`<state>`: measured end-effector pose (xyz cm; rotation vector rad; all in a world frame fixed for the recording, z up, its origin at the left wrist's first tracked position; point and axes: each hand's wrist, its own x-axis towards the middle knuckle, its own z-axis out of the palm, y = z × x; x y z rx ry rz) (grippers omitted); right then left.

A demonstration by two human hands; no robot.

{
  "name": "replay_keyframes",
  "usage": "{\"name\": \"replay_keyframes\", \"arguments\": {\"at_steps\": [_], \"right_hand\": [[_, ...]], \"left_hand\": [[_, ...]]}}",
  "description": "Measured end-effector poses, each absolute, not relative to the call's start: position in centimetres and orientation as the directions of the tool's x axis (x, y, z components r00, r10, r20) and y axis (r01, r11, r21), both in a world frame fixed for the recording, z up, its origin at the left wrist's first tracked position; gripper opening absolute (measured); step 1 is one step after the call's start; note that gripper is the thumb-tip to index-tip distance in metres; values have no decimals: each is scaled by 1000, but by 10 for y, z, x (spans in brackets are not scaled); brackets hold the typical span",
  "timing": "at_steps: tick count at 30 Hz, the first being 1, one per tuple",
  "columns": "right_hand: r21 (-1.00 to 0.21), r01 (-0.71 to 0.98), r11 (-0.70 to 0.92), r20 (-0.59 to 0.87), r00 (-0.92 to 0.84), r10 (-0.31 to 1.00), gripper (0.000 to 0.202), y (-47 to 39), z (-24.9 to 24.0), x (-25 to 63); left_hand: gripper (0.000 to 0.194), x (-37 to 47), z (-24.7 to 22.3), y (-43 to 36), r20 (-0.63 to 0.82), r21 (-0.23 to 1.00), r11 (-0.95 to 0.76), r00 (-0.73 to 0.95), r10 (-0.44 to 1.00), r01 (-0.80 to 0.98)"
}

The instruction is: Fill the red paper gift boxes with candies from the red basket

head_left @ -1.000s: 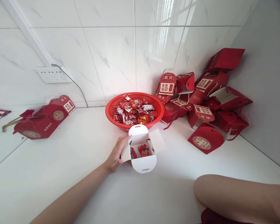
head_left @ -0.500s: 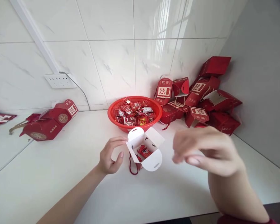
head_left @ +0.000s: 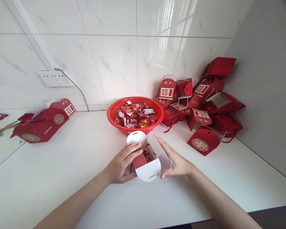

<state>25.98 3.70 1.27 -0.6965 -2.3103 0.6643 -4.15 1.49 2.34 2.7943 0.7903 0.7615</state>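
Note:
A small open candy box, red outside and white inside, stands on the white table with its rounded flaps spread. Red-wrapped candy shows inside it, partly hidden by the folding left flap. My left hand lies on that flap, fingers bending it inward over the opening and thumb low at the box's side. On the other side, my right hand has fingers and thumb apart, its fingertips up against the right flap. Just behind the box sits a red plastic basket full of wrapped candies.
Several red gift boxes are heaped at the right against the grey partition. One box lies at the heap's front. More red boxes lie at the left, below a wall socket strip with a cable.
My right hand has come left from beside the heap to the box's right flap. My left hand has moved onto the left flap, which now tilts inward over the candy.

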Motion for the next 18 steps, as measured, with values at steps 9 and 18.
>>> {"name": "replay_keyframes", "arguments": {"at_steps": [9, 18], "right_hand": [[-525, 253, 812, 521, -659, 542, 56, 30, 16, 229], [-822, 82, 564, 509, -341, 790, 23, 16, 7, 198]], "left_hand": [[42, -40, 23, 24, 505, 332, -871, 711, 488, 362], [41, -23, 13, 10, 622, 581, -723, 368, 691, 373]]}}
